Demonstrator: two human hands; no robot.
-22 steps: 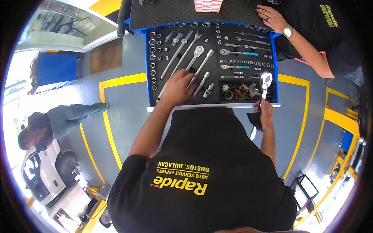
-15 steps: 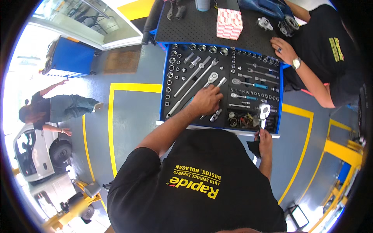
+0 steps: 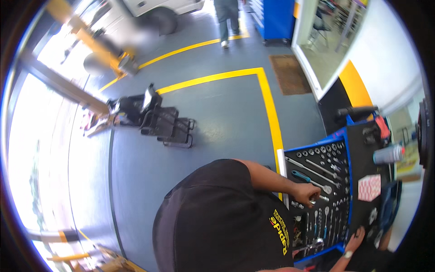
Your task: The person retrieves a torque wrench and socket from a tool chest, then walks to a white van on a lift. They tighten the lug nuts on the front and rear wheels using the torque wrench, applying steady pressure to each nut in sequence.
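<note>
Now the left hand (image 3: pixel 306 192) is curled around a small shiny metal socket piece (image 3: pixel 313 197) near the left edge of the blue drawer tray (image 3: pixel 312 146), and lifting it straight out looks next.

sockets (image 3: pixel 322 148): polished metal, glinting, at 12 o'clock in the tray
ratchets (image 3: pixel 312 171): smooth bright steel
tray (image 3: pixel 294 166): matt black foam, glossy blue frame
shirt (image 3: pixel 217 217): matt black cloth
floor (image 3: pixel 217 118): smooth grey paint, glossy yellow lines
mat (image 3: pixel 290 75): rough brown fibre, at 1 o'clock
</note>
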